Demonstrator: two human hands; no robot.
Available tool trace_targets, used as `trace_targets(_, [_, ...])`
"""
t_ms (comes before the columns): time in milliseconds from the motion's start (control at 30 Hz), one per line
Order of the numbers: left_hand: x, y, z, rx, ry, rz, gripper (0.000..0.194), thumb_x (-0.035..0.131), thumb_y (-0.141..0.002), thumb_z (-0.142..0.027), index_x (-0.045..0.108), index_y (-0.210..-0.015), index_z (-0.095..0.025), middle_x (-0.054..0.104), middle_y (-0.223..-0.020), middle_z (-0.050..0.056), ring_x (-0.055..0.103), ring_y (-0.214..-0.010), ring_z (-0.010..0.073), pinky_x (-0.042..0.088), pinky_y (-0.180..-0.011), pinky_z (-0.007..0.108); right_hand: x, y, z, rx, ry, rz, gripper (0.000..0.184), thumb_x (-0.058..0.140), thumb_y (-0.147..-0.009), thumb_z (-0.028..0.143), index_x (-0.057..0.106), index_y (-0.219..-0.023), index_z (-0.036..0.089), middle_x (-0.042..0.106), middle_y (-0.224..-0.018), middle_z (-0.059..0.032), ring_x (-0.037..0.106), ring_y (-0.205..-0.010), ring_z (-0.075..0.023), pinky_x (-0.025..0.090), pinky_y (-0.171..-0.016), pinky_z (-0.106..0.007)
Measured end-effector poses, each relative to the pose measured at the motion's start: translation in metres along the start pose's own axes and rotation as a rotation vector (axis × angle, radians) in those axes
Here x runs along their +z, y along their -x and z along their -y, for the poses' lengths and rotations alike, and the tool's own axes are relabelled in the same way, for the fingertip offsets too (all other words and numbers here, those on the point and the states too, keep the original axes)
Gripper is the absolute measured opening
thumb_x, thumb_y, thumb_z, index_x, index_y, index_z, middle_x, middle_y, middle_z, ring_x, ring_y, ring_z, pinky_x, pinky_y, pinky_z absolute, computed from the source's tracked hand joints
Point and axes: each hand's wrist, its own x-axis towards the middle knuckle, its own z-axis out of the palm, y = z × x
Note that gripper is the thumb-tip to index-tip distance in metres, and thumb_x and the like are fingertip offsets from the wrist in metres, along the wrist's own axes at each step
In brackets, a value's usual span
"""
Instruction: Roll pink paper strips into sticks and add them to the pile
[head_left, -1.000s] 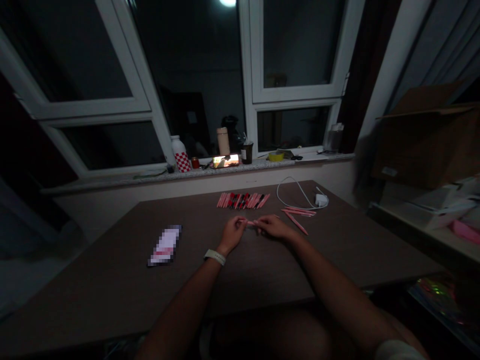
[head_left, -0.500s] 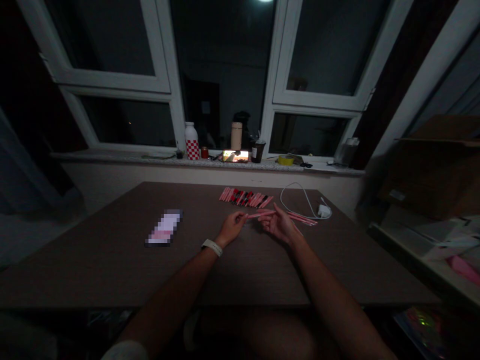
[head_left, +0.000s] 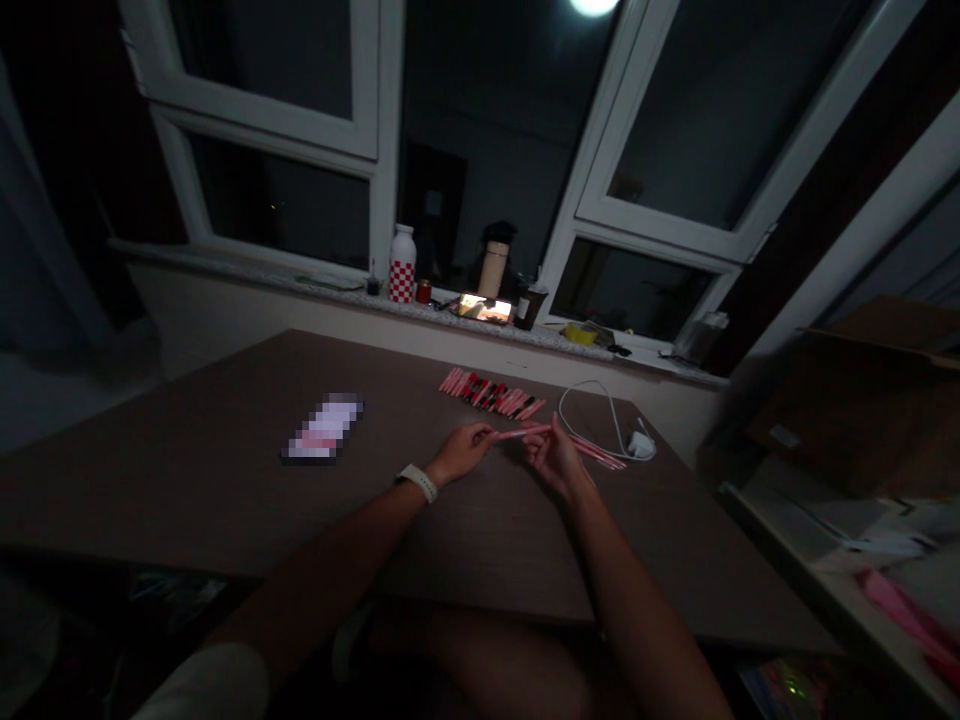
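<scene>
A slim pink stick lies crosswise between my hands, above the brown table. My left hand, with a white band on its wrist, pinches one end. My right hand has its fingers raised at the other end and grips it there. A tight row of pink sticks with red and black parts lies just beyond my hands. Several loose pink sticks rest past my right hand, partly hidden by it.
A white cable with a charger lies at the table's far right. A pixelated flat object sits to the left. Beyond the table's far edge, a windowsill holds bottles and a lit phone. A cardboard box stands right.
My hands have drawn apart, with the pink stick now showing between them. The right hand has turned its fingers upward. The whole view has tilted and shifted as my head moved.
</scene>
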Motion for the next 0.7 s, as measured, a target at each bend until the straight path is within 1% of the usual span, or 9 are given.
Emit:
trace_targets(100, [0.0, 0.0, 0.002, 0.023, -0.006, 0.02, 0.033, 0.052, -0.087, -0.039, 0.07, -0.1, -0.016, 0.071, -0.082, 0.005, 0.061, -0.073, 0.0176, 0.044, -0.067, 0.026, 0.002, 0.0, -0.003, -0.021, 0.009, -0.027, 0.058, 0.029, -0.092, 0.064, 0.062, -0.086, 0.017, 0.068, -0.067, -0.007, 0.059, -0.054, -0.0141, 0.047, -0.053, -0.024])
trace_targets(200, [-0.001, 0.0, 0.003, 0.021, -0.022, 0.056, 0.035, 0.051, -0.087, -0.04, 0.07, -0.105, -0.017, 0.072, -0.084, 0.006, 0.061, -0.075, 0.0185, 0.044, -0.069, 0.026, 0.006, -0.001, -0.008, -0.032, 0.106, 0.002, 0.065, 0.026, -0.087, 0.072, 0.062, -0.088, 0.018, 0.068, -0.072, -0.0077, 0.058, -0.056, -0.0145, 0.046, -0.051, -0.025])
trace_targets(267, [-0.001, 0.001, 0.003, 0.007, -0.029, 0.057, 0.036, 0.052, -0.086, -0.041, 0.07, -0.105, -0.017, 0.072, -0.085, 0.006, 0.061, -0.074, 0.0184, 0.044, -0.067, 0.026, 0.008, -0.002, -0.012, -0.043, 0.179, 0.018, 0.068, 0.025, -0.085, 0.075, 0.061, -0.093, 0.018, 0.068, -0.074, -0.0075, 0.058, -0.056, -0.0145, 0.045, -0.051, -0.025])
trace_targets(367, [0.0, 0.001, 0.003, 0.007, -0.027, 0.054, 0.036, 0.052, -0.085, -0.044, 0.072, -0.099, -0.017, 0.071, -0.08, 0.005, 0.06, -0.069, 0.0174, 0.042, -0.062, 0.024, 0.007, -0.006, -0.017, -0.084, 0.233, -0.015, 0.07, 0.021, -0.083, 0.077, 0.06, -0.095, 0.02, 0.068, -0.076, -0.0067, 0.055, -0.053, -0.0136, 0.044, -0.049, -0.025])
trace_targets(400, [0.0, 0.002, 0.003, 0.012, -0.028, 0.066, 0.037, 0.05, -0.086, -0.044, 0.072, -0.097, -0.017, 0.07, -0.077, 0.004, 0.059, -0.066, 0.0167, 0.041, -0.061, 0.024, 0.005, -0.007, -0.019, -0.096, 0.236, -0.026, 0.069, 0.023, -0.083, 0.078, 0.059, -0.094, 0.02, 0.068, -0.077, -0.0062, 0.054, -0.052, -0.0128, 0.042, -0.048, -0.025])
trace_targets(467, [0.0, 0.002, 0.001, 0.02, -0.046, 0.094, 0.039, 0.047, -0.088, -0.046, 0.073, -0.092, -0.017, 0.068, -0.07, 0.003, 0.056, -0.06, 0.0152, 0.037, -0.056, 0.023, 0.002, -0.011, -0.023, -0.117, 0.242, -0.035, 0.059, 0.038, -0.082, 0.074, 0.059, -0.093, 0.021, 0.068, -0.08, -0.0046, 0.051, -0.049, -0.011, 0.039, -0.046, -0.023])
trace_targets(567, [-0.001, 0.003, -0.004, 0.03, -0.07, 0.094, 0.042, 0.046, -0.088, -0.048, 0.073, -0.088, -0.016, 0.066, -0.066, 0.002, 0.054, -0.057, 0.0145, 0.035, -0.054, 0.023, -0.003, -0.015, -0.031, -0.154, 0.295, -0.042, 0.039, 0.069, -0.074, 0.055, 0.06, -0.088, 0.019, 0.066, -0.071, -0.0012, 0.046, -0.047, -0.0094, 0.035, -0.045, -0.022])
trace_targets(633, [-0.001, 0.004, -0.007, 0.051, -0.082, 0.067, 0.041, 0.049, -0.086, -0.05, 0.073, -0.086, -0.017, 0.067, -0.066, 0.003, 0.055, -0.058, 0.015, 0.035, -0.056, 0.023, -0.005, -0.017, -0.035, -0.17, 0.341, -0.056, 0.034, 0.072, -0.072, 0.049, 0.06, -0.08, 0.018, 0.057, -0.056, 0.0018, 0.041, -0.044, -0.0089, 0.032, -0.043, -0.022])
trace_targets(700, [-0.001, 0.005, -0.01, 0.078, -0.092, 0.046, 0.041, 0.051, -0.085, -0.051, 0.074, -0.083, -0.018, 0.067, -0.066, 0.003, 0.055, -0.059, 0.0152, 0.036, -0.058, 0.024, -0.005, -0.018, -0.038, -0.185, 0.386, -0.08, 0.034, 0.068, -0.074, 0.05, 0.059, -0.074, 0.017, 0.049, -0.048, 0.004, 0.037, -0.04, -0.0083, 0.027, -0.04, -0.021])
